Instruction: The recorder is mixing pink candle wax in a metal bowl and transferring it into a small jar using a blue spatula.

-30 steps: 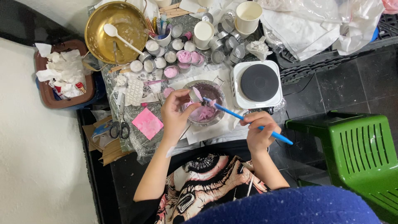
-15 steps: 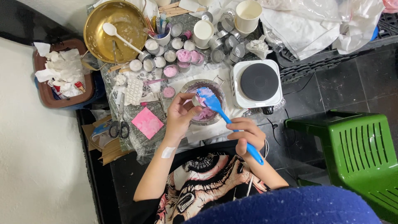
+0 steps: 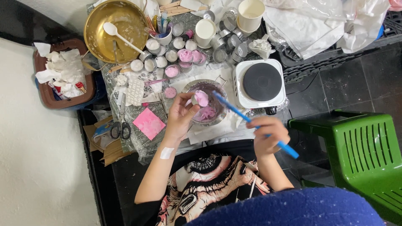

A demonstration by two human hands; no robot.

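My left hand [image 3: 179,117] holds a small round cup heaped with pink paste [image 3: 200,98] over the rim of a metal pot [image 3: 208,86] that has pink and purple paste inside. My right hand [image 3: 268,134] grips the handle of a blue spatula [image 3: 251,122]. The spatula's blade end points up-left over the pot, just right of the filled cup.
A white hot plate [image 3: 260,83] stands right of the pot. Several small filled cups [image 3: 176,58], a brass bowl with a white spoon [image 3: 114,29], paper cups [image 3: 250,15], scissors [image 3: 120,125] and a pink sheet [image 3: 149,124] crowd the table. A bin of tissues [image 3: 63,75] is left, a green stool [image 3: 364,155] right.
The spatula blade has come off the small cup and swung right, its handle now lower right. The cup now shows a rounded heap of pink paste. My left hand stayed put.
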